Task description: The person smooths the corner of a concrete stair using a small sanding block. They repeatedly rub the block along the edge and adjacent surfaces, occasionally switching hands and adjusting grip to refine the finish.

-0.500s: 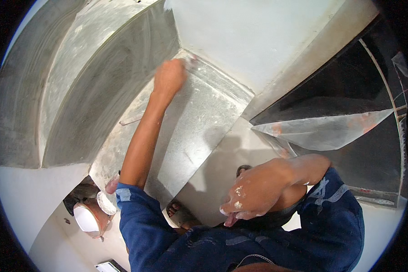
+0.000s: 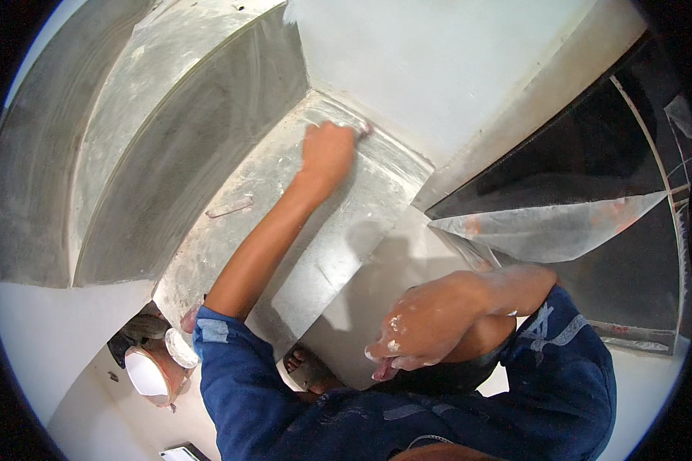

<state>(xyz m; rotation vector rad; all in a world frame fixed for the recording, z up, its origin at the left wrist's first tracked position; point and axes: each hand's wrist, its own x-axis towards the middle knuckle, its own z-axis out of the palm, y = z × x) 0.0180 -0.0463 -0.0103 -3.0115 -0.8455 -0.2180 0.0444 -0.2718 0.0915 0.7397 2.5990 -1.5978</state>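
The left hand (image 2: pixel 327 154) is stretched up and away along a grey plastered step surface (image 2: pixel 231 246), its grip closed around a small plastering blade (image 2: pixel 352 127), of which only a pale tip is seen past the knuckles. The blade is laid against the plaster just below the corner where the grey surface meets the white wall (image 2: pixel 438 69); its long axis runs roughly left to right across the picture, the visible end pointing right, toward the wall. The right hand (image 2: pixel 423 326) is held low, near the chest, above the blue sleeves (image 2: pixel 284 399); it is flecked with white plaster, its fingers curled loosely downward, and nothing is seen held in it. A small strip of debris (image 2: pixel 229 206) lies on the grey plaster, well left of the forearm. A white bucket (image 2: pixel 148 374) stands far below at lower left.
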